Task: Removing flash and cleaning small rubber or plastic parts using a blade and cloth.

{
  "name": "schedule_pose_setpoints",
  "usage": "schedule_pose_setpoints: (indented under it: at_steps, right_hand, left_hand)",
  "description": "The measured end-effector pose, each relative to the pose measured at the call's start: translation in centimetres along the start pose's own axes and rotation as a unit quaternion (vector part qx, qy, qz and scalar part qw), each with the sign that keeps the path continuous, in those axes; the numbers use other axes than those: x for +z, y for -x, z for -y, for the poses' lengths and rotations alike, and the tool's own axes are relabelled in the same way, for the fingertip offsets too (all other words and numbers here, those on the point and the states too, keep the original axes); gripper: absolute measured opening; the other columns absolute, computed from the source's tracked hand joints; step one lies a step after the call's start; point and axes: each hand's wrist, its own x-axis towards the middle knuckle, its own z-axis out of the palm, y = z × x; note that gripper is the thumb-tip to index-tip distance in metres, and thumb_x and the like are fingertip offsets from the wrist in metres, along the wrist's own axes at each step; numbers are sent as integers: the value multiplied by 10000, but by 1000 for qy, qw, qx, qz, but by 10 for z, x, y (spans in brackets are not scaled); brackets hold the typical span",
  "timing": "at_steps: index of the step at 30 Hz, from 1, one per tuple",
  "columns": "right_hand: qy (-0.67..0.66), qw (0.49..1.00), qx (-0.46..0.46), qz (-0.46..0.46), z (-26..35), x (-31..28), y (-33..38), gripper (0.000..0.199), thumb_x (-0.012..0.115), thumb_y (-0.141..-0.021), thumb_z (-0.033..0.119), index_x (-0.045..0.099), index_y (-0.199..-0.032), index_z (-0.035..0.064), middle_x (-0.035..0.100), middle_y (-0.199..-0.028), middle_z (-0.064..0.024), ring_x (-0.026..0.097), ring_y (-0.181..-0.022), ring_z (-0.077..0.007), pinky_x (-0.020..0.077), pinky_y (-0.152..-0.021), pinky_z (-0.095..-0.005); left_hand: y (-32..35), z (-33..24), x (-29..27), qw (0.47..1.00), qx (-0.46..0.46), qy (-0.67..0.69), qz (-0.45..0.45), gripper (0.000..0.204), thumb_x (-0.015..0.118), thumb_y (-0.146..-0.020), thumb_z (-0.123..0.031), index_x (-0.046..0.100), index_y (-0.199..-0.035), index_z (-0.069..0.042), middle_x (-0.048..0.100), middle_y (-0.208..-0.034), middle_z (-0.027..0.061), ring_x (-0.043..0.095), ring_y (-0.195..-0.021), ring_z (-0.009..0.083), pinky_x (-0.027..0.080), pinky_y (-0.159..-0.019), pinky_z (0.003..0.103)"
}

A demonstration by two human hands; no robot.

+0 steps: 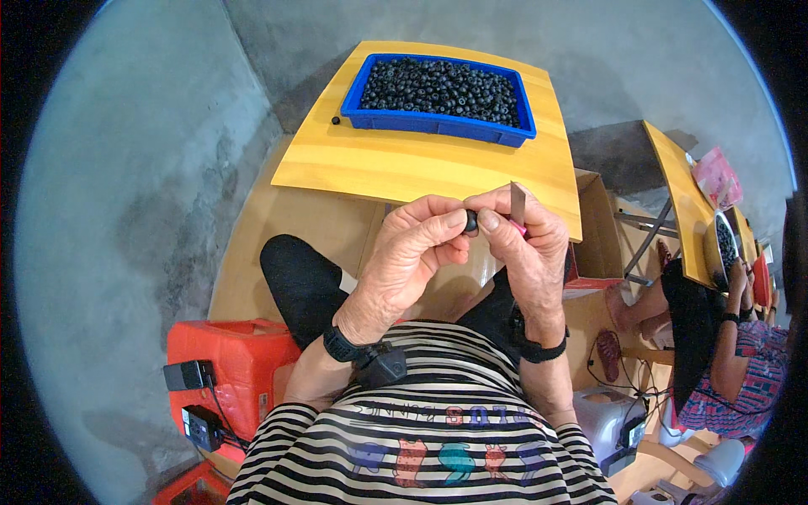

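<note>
My left hand [412,244] pinches a small round black piece [471,220] between thumb and forefinger, above my lap and just short of the table. In my right hand [526,248] is a small knife [518,202] with a grey blade pointing up and a pink handle mostly hidden by the fingers. The right thumb and fingertips come right up against the black piece. Beyond both hands, a blue tray [438,124] stands on the table, heaped with many similar black pieces [442,86]. One loose black piece [336,120] lies left of the tray.
The yellow wooden table [404,164] is in front of me, with a cardboard box [598,223] beside its right side. Red plastic containers [227,362] stand at my left. On the right, another person [732,362] works over a bowl [724,248] at a second table. Cables [640,379] hang nearby.
</note>
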Motion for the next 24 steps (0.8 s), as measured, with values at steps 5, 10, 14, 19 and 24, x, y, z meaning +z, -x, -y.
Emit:
schedule_pose_setpoints:
  at_steps: [5, 10, 14, 19, 24]
  right_hand:
    - [111, 990, -87, -1, 5, -7, 5, 190, 608, -820, 154, 638, -932, 5, 540, -718, -42, 483, -628, -117, 376, -566, -229]
    - [272, 942, -198, 21, 16, 5, 12, 468, 534, -829, 451, 600, -980, 12, 548, -749, -110, 559, -641, -243, 449, -563, -319]
    - [310, 924, -225, 18, 14, 8, 12, 378, 534, -854, 382, 601, -944, 21, 559, -761, -117, 565, -663, -265, 455, -578, -334]
    - [334, 907, -258, 3, 13, 8, 12, 310, 581, -835, 310, 605, -933, 17, 570, -767, -114, 567, -668, -263, 458, -584, -337]
    - [342, 897, -278, 7, 18, 8, 14, 281, 621, -806, 271, 612, -923, 16, 575, -761, -104, 568, -662, -252, 462, -578, -329]
  left_hand:
    - [3, -6, 5, 999, 38, -33, -11, 153, 604, -844, -97, 605, -970, -9, 643, -841, 62, 611, -705, 95, 523, -624, 215]
    - [9, -13, 7, 998, 44, -29, -28, 157, 601, -847, -97, 607, -979, -14, 644, -844, 52, 612, -714, 91, 521, -636, 215]
    - [12, -15, 6, 997, 54, -45, -24, 162, 597, -848, -98, 601, -989, -19, 635, -838, 53, 605, -700, 96, 515, -622, 217]
    - [14, -15, 8, 997, 63, -45, 1, 171, 605, -844, -87, 608, -997, -11, 641, -846, 63, 613, -713, 104, 522, -642, 221]
    - [16, -14, 10, 997, 64, -42, 4, 171, 604, -843, -83, 608, -998, -9, 643, -854, 73, 610, -706, 109, 522, -640, 224]
